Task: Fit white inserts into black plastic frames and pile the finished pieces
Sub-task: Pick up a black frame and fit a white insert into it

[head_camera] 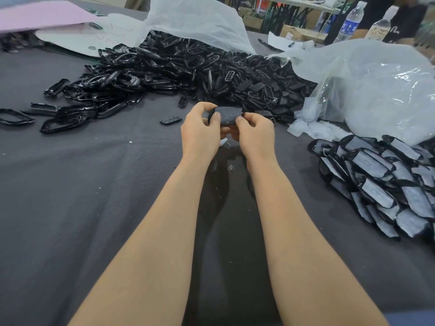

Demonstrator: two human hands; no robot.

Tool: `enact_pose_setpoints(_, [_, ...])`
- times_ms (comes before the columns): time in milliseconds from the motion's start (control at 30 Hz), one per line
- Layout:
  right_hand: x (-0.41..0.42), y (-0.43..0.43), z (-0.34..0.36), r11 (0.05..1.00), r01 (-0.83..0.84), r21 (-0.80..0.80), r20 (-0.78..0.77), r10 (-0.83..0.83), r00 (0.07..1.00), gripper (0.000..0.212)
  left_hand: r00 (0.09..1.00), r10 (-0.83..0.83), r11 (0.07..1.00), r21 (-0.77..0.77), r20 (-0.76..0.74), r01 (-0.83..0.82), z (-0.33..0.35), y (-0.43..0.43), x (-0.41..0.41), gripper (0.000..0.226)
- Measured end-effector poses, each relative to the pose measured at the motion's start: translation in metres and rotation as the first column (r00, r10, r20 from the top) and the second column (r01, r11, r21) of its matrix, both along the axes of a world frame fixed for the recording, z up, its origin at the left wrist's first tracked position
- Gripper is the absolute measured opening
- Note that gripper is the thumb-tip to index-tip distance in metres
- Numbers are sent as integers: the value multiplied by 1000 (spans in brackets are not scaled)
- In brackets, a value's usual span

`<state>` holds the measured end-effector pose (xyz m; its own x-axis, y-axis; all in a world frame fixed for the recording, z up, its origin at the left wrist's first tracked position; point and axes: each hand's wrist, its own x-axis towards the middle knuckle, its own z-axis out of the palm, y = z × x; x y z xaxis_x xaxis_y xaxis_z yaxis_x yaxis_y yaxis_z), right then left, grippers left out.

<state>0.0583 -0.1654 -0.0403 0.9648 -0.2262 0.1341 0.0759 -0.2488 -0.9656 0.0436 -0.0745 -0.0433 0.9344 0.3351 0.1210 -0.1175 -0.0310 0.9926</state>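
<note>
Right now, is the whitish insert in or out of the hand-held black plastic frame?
In: the whitish insert fills the black plastic frame, pinched between left hand and right hand. Whether it is fully seated, cannot tell.

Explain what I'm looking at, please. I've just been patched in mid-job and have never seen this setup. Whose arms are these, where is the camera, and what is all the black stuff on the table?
There is no machine here. These are a person's two bare arms, filmed by one wide-angle camera worn on the head, looking forward and down. The left hand and right hand together pinch one black frame with a pale insert across it, above a table covered in dark cloth. Beyond the hands lies a heap of loose black frames, spilling from a white bag. At the right edge sits the pile of finished pieces, black rims with pale centres, below a clear plastic bag. A small black part lies alone just left of the hands.
</note>
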Motion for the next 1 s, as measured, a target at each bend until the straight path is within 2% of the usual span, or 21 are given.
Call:
enact_pose_setpoints(267, [2, 0, -1, 998, 47, 52, 18, -48, 999, 4, 1000, -6, 999, -35, 9, 6, 4, 0, -4, 15])
enact_pose_setpoints(400, [2, -2, -1, 997, 54, 51, 13, -55, 998, 3, 1000, -29, 998, -54, 11, 29, 5, -1, -6, 13])
enact_pose_setpoints(567, [2, -3, 0, 997, 49, 56, 18, -50, 999, 14, 999, -39, 999, -26, 26, 40, 4, 0, -6, 18])
enact_pose_setpoints(833, [1, -1, -2, 999, 2, 51, 47, -5, 999, 14, 999, -27, 997, 79, 46, 23, 3, 1, -6, 28])
enact_pose_setpoints(1000, [2, -2, -3, 1000, 20, 12, 49, -20, 999, 16, 998, -30, 996, 88, 58, 25, 3, -1, -7, 24])
